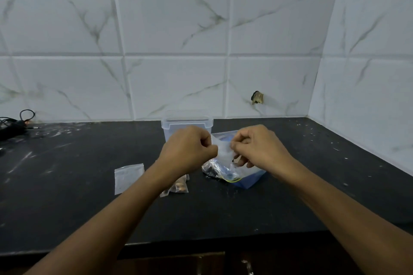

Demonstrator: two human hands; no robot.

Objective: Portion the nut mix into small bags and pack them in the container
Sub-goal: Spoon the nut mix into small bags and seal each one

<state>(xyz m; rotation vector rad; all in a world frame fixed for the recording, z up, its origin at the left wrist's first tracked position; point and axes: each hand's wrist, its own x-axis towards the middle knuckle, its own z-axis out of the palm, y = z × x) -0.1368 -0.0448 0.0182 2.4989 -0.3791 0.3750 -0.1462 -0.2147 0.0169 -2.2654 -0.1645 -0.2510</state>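
**Op A:** Small bag [224, 152], clear and seemingly unfilled, is up off the counter [89, 185], between both hands. I see my left hand [190, 149] pinching its left edge and my right hand [259, 148] pinching the right edge, fingers curled on each.

**Op B:** Where's the nut mix?

**Op A:** Directly under the held bag, I see a crumpled clear bag [220, 171] with dark contents and a yellow band near its front. It lies on a blue lid [253, 179] that sits flat on the counter.

**Op B:** And the container?

**Op A:** Clear plastic container [186, 126], upright, lid off, just behind my left hand near the tiled wall [178, 51].

**Op B:** Any finished portions?

**Op A:** One small filled bag [177, 187] with brown nuts lies beside my left forearm, partly hidden by it. Another flat, unfilled bag [128, 177] lies just left of that one.

**Op B:** Anything else?

**Op A:** Black cable [15, 124] at the far left edge of the counter, well apart from everything.
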